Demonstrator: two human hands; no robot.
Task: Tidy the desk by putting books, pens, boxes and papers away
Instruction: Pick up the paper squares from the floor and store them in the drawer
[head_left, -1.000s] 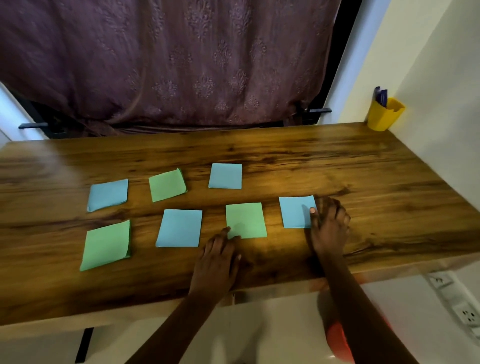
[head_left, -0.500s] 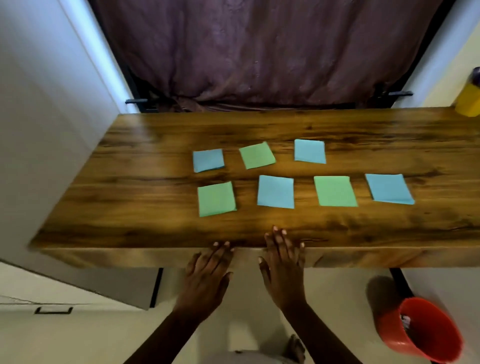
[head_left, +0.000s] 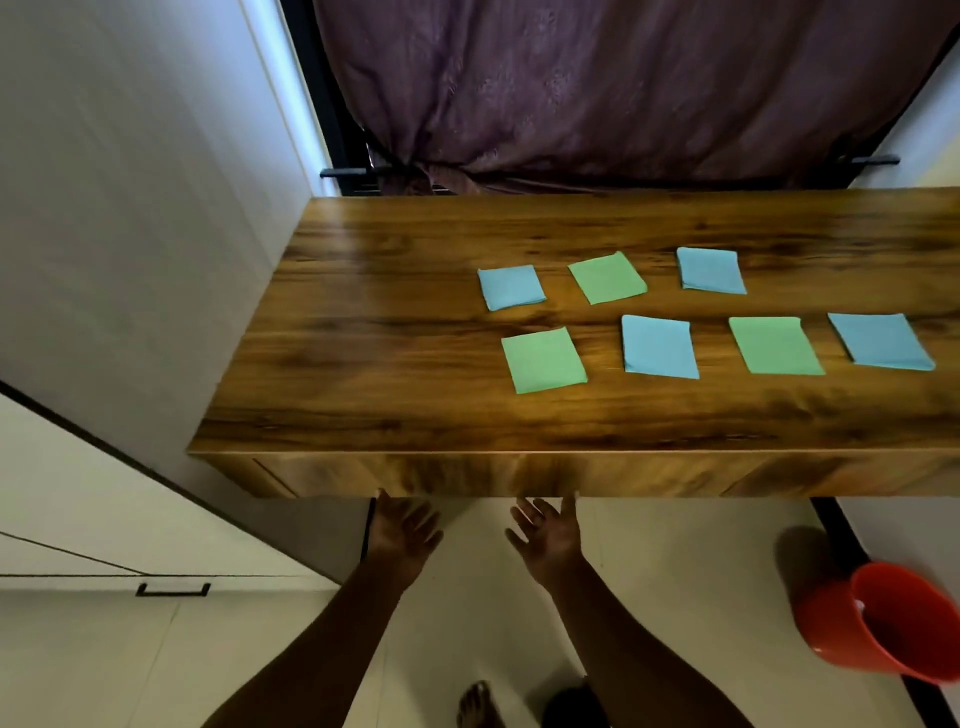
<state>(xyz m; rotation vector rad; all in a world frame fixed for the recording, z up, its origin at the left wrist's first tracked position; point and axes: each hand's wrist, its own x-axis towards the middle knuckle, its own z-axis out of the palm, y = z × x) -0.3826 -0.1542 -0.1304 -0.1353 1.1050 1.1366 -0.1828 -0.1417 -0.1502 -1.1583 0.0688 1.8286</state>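
Note:
Several square paper notes lie in two rows on the wooden desk (head_left: 395, 332). The back row holds a blue note (head_left: 511, 287), a green note (head_left: 608, 277) and a blue note (head_left: 710, 270). The front row holds a green note (head_left: 543, 360), a blue note (head_left: 659, 347), a green note (head_left: 775, 345) and a blue note (head_left: 880, 341). My left hand (head_left: 402, 532) and my right hand (head_left: 550, 535) hang below the desk's front edge, fingers spread, holding nothing. Their fingertips reach the underside of the front panel.
A white cabinet (head_left: 119, 260) stands against the desk's left end, with a drawer handle (head_left: 173, 589) low down. A purple curtain (head_left: 623, 88) hangs behind the desk. A red bucket (head_left: 878, 623) sits on the floor at right. My bare foot (head_left: 475, 704) shows below.
Both hands left the desktop and dropped below its front edge. The view swung left and back, so the notes now sit to the right and the yellow pen cup is out of view.

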